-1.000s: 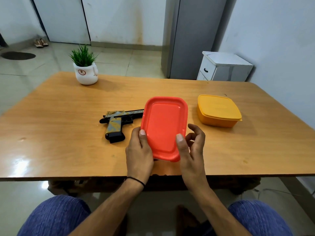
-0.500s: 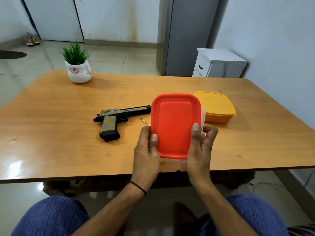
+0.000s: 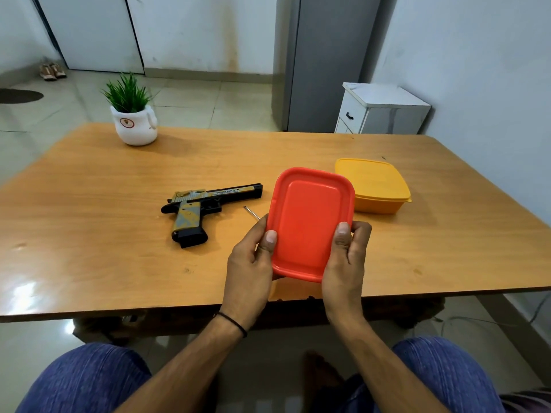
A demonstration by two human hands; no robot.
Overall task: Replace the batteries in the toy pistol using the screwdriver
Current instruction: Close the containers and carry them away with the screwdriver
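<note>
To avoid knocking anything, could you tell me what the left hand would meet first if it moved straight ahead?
Likely the screwdriver, whose shaft lies just beyond the left hand holding the red lid, though it might pass above.

L hand [image 3: 250,269] gripping red lid [image 3: 310,225] at left edge, R hand [image 3: 346,263] at right edge, thumbs on top, forearms fwd

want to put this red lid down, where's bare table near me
Bare table lies left of the toy pistol, and near the right edge in front of the yellow box. Crowded between pistol and red lid, where a thin metal rod lies.
</note>
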